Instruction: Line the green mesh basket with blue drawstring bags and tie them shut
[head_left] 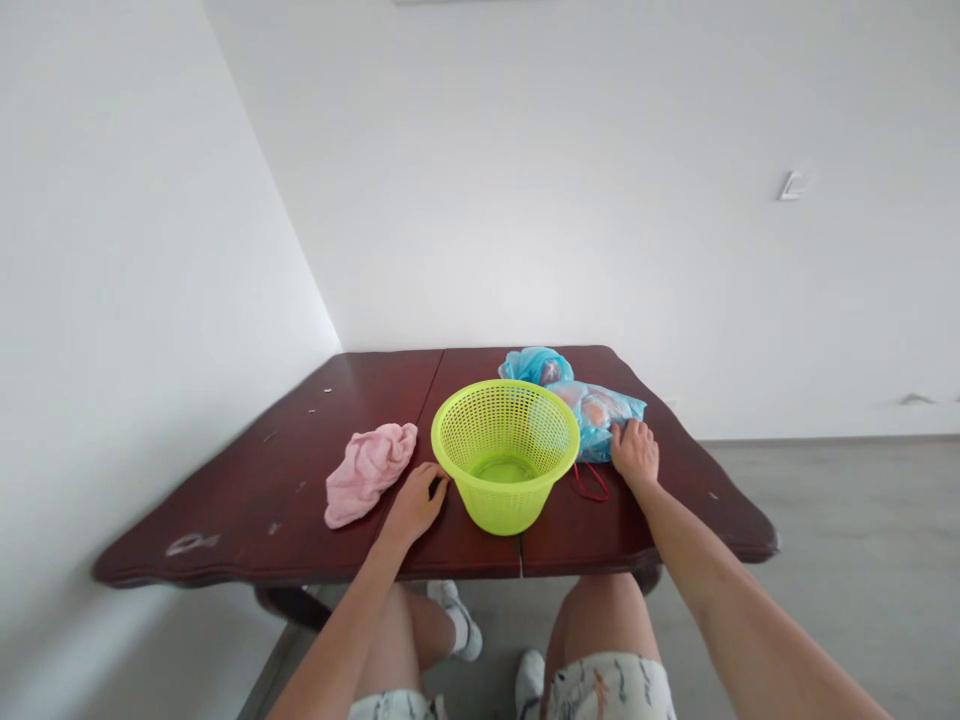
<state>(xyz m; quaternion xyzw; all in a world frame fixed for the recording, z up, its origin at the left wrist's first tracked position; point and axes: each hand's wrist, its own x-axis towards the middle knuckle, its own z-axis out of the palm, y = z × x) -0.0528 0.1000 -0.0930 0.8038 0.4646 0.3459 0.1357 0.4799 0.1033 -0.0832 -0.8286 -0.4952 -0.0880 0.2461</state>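
A lime-green plastic mesh basket (pixel 504 510) stands upright in the middle of the dark red wooden table (pixel 225 500). My left hand (pixel 412 505) rests beside it, with the fingertips against the basket's left side. I cannot see a firm grip. My right hand (pixel 634 452) lies on the near corner of a blue plastic bag (pixel 600 415) holding something pinkish-orange. A second blue bag (pixel 535 366) sits behind the basket. A red string (pixel 590 483) trails on the wood by my right hand. A crumpled pink cloth (pixel 367 472) lies left of my left hand.
White walls rise along the table's left side and behind it. The table's scalloped edge runs in front of my knees, and a grey floor (pixel 840 540) extends to the right. The far left of the tabletop has a few small pale marks.
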